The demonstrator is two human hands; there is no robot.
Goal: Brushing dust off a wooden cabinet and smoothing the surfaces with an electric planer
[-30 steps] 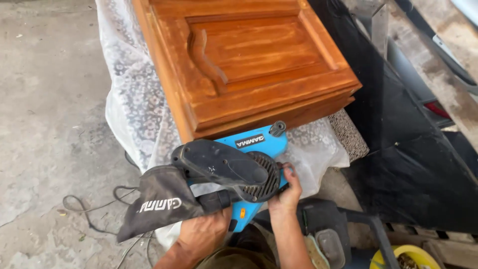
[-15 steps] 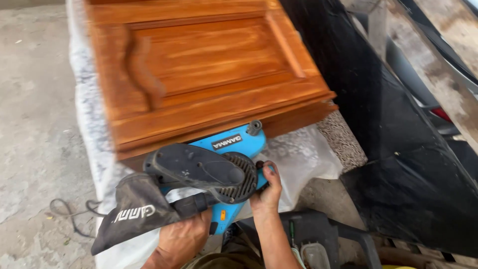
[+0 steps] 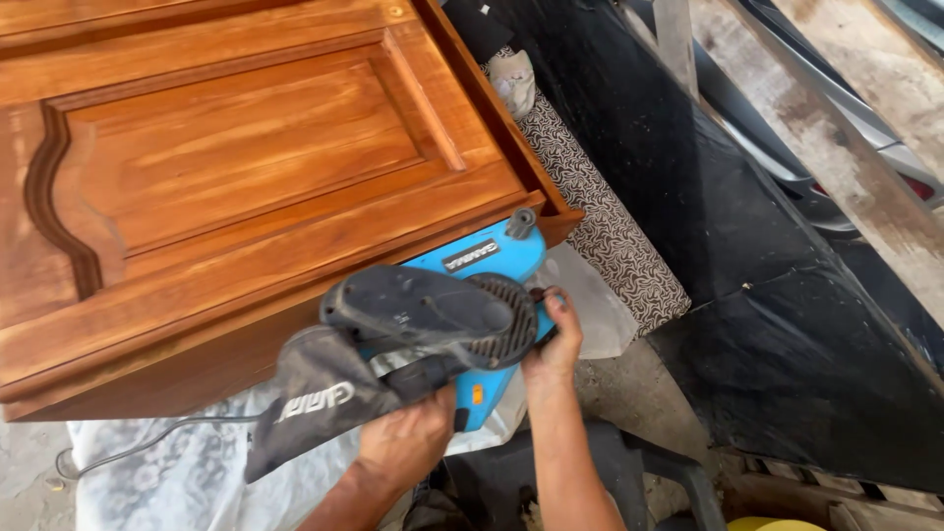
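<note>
A blue and black belt sander (image 3: 462, 305) with a dark cloth dust bag (image 3: 315, 403) sits against the front edge of a brown wooden cabinet door (image 3: 236, 177) with a raised panel. My left hand (image 3: 408, 438) grips the sander's rear handle beside the dust bag. The fingers of my right hand (image 3: 556, 339) press on the sander's right side, next to its round black vented housing. The sander's underside is hidden.
The door lies on a surface covered with white plastic sheet (image 3: 177, 472). A power cord (image 3: 128, 447) trails left over it. A patterned board edge (image 3: 610, 226) runs to the right, next to a large black panel (image 3: 777, 295). A dark plastic chair (image 3: 610, 482) stands below.
The view has shifted closer and leftward, so the door now fills the upper left. Both hands stay on the sander at the door's front edge.
</note>
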